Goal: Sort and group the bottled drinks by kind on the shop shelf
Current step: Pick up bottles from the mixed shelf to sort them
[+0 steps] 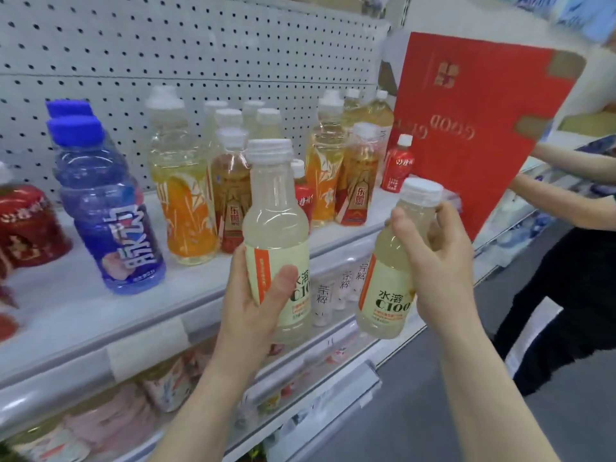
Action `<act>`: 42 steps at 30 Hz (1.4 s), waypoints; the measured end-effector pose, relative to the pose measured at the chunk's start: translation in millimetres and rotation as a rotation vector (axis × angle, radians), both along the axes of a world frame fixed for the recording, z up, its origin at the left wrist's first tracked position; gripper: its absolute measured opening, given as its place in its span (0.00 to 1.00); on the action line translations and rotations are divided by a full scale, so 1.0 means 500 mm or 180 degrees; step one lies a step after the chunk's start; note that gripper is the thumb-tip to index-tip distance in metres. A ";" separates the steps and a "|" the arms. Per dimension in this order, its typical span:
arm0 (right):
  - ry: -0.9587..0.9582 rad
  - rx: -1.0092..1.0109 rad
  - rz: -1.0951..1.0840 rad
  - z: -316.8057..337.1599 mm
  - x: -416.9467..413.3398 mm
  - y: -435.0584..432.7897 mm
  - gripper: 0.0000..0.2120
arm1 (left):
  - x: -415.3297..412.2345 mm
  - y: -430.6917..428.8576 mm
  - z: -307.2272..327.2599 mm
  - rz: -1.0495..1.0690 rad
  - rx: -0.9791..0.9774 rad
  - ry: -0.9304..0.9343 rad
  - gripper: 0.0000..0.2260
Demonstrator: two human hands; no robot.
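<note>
Two pale C100 drinks, both held up in front of the shelf [66,305]. Left bottle [276,225] sits upright in the left hand [253,305], fingers wrapped round the label. Right bottle [390,275] is tilted, with the right hand [440,261] gripping its upper half. Behind them on the shelf are blue bottles [106,208] and orange teas [186,201], with a red box [473,128] off right.

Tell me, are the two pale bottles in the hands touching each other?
Apart. The head view shows the shelf between the left-hand bottle and the right-hand bottle.
</note>
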State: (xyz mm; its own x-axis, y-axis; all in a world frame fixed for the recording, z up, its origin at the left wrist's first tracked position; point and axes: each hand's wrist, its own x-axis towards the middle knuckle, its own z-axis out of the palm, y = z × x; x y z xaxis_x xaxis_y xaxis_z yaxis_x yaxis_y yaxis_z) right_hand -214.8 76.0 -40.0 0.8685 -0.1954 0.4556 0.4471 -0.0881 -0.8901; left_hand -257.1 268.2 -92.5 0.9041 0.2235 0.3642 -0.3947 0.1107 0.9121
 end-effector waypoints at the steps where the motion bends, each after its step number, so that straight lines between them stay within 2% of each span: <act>1: -0.0024 0.0011 0.0031 0.003 0.024 -0.006 0.09 | 0.022 -0.007 0.002 0.0077 -0.0001 -0.0055 0.17; 3: -0.0061 0.0028 0.0141 0.012 0.067 -0.012 0.10 | 0.062 -0.017 0.009 0.0228 -0.0077 -0.0134 0.19; 7: -0.0090 -0.0074 0.0503 0.033 0.135 -0.006 0.11 | 0.109 -0.024 0.023 0.0684 -0.0128 -0.0186 0.31; 13: -0.0203 -0.0098 0.1284 0.054 0.223 0.034 0.14 | 0.104 0.006 0.030 0.1646 -0.0123 -0.0153 0.38; 17: -0.0306 -0.0248 0.1615 0.055 0.263 0.041 0.14 | 0.083 0.011 0.025 0.2175 -0.0137 -0.0113 0.28; 20: -0.0331 -0.0141 0.1762 0.052 0.283 0.036 0.15 | 0.082 0.010 0.020 0.2602 -0.0029 -0.0019 0.25; 23: -0.0348 -0.0026 0.1848 0.052 0.299 0.026 0.16 | 0.102 0.022 0.016 0.2943 0.0233 0.0244 0.22; 32: -0.0398 0.0106 0.1978 0.051 0.310 -0.007 0.19 | 0.168 0.015 0.009 0.3651 0.0915 0.0899 0.31; 34: -0.0407 0.0101 0.1924 0.048 0.308 -0.011 0.20 | 0.162 -0.015 0.020 0.4042 0.1281 0.0773 0.36; 35: -0.0419 0.0100 0.1891 0.048 0.306 -0.013 0.20 | 0.163 -0.037 0.028 0.4187 0.1544 0.0471 0.37; 36: -0.0441 0.0103 0.1862 0.049 0.305 -0.015 0.20 | 0.169 -0.061 0.037 0.4178 0.1849 0.0148 0.35; 38: -0.0477 0.0088 0.1830 0.051 0.301 -0.018 0.18 | 0.198 -0.099 0.060 0.3565 0.2484 -0.0111 0.32; 40: -0.0519 0.0079 0.1771 0.054 0.297 -0.022 0.17 | 0.245 -0.123 0.080 0.2737 0.2876 0.0360 0.35; 42: -0.0518 0.0066 0.1708 0.053 0.297 -0.032 0.17 | 0.293 -0.129 0.081 0.2272 0.2732 0.0870 0.44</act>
State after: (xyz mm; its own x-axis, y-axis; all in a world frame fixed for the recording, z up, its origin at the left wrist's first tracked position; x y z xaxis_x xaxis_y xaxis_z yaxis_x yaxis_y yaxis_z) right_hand -66.2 60.2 -13.6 0.7674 0.2442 0.5928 0.5562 0.2065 -0.8050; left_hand -110.5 203.5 -51.9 0.7434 0.4899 0.4553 0.1054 -0.7580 0.6437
